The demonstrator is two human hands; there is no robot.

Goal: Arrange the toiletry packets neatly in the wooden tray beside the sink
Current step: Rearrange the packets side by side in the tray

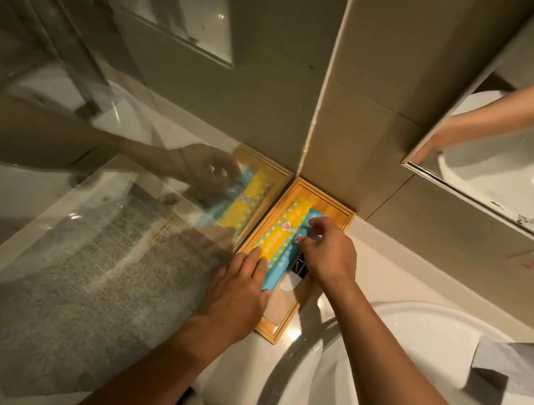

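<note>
- The wooden tray (339,216) sits on the white counter (385,253) in the corner where the tiled wall meets a glass panel (88,246), just beside the sink (406,376).
- A yellow packet (279,238) and a blue packet (280,266) lie lengthwise along the tray's left edge.
- The left hand (239,294) rests flat, fingers extended, on their near ends.
- The right hand (327,248) curls its fingers and pinches the blue packet's far part.

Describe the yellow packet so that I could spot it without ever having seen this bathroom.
Left of the white sink, a wooden tray sits in the counter's corner against the glass panel. The yellow packet lies lengthwise along the tray's glass side, the only yellow one, with a dotted border and a small cartoon picture; its neighbour is plain blue.
</note>
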